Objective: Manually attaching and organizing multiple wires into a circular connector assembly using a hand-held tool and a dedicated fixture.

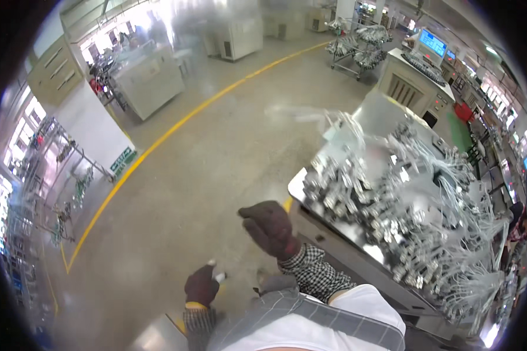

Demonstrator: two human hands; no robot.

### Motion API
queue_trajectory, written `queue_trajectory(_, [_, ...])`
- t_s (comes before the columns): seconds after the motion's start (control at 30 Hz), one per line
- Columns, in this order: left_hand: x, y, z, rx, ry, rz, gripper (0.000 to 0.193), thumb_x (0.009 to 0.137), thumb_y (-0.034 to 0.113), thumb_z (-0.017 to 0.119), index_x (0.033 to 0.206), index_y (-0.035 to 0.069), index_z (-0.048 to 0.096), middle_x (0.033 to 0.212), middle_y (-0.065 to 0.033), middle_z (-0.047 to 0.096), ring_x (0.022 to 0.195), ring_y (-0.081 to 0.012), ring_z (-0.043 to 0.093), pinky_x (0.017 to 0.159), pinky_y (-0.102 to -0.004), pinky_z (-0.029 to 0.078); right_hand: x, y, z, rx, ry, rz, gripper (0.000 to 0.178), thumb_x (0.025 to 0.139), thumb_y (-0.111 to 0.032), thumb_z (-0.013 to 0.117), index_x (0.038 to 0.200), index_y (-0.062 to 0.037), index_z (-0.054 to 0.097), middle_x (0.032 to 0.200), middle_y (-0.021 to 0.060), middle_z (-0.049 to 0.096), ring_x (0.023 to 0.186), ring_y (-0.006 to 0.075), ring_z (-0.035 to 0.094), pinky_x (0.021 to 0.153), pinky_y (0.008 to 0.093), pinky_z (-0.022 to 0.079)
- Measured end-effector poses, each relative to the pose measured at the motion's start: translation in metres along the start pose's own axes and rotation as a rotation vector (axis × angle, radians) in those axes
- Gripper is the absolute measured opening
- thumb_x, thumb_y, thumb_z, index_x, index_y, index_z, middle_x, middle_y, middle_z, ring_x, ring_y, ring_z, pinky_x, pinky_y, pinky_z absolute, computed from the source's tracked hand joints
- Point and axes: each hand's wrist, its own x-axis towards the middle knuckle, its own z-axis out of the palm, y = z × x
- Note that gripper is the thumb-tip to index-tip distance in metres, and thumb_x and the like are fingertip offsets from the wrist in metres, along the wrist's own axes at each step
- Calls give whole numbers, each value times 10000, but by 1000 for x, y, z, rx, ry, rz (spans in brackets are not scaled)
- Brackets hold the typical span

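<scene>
My left hand [201, 285], in a dark maroon glove with whitish tips, hangs low over the floor by my body. Its finger and thumb stand a little apart, and I make out nothing held between them. My right hand [268, 227], in a similar dark glove below a checked sleeve [316, 270], is raised in front of me. Its fingers lie loosely bent together, with a small gap to the thumb, and it appears to hold nothing. Just right of it is a metal-topped table [298, 186], heaped with pale cables with silvery connector ends [386, 216].
A yellow line [158, 140] curves across the grey floor [216, 169]. Pale cabinets [149, 82] stand at the far left. A rack hung with cables [357, 50] and a console with a lit screen [432, 45] are at the far right. At the right edge, a person [518, 222] is partly visible.
</scene>
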Motion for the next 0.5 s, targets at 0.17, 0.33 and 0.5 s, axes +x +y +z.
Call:
queue_trajectory(0.17, [59, -95, -4, -34, -113, -391, 445, 855, 444, 679, 1161, 122, 647, 1087, -166, 691, 1017, -364, 654, 872, -471, 515, 92, 62, 103, -21, -412, -100, 144, 884, -255, 669, 932, -119, 675, 854, 45, 667, 802, 258, 636, 733, 405, 492])
queue_trajectory(0.33, [127, -219, 10, -82, -161, -635, 565, 820, 498, 680, 1239, 121, 634, 1136, -190, 684, 1071, -370, 651, 913, -456, 504, 149, 142, 212, -6, -545, -70, 212, 908, -327, 616, 896, -119, 653, 783, 78, 619, 793, 287, 626, 717, 443, 480])
queue_trajectory(0.5, [330, -227, -49, 166, -344, -448, 447, 855, 471, 668, 1125, 116, 640, 1110, -159, 689, 1019, -359, 658, 867, -474, 519, 183, 273, 218, -373, -648, 275, 235, 896, -314, 624, 949, -98, 699, 831, 112, 676, 812, 324, 652, 733, 463, 510])
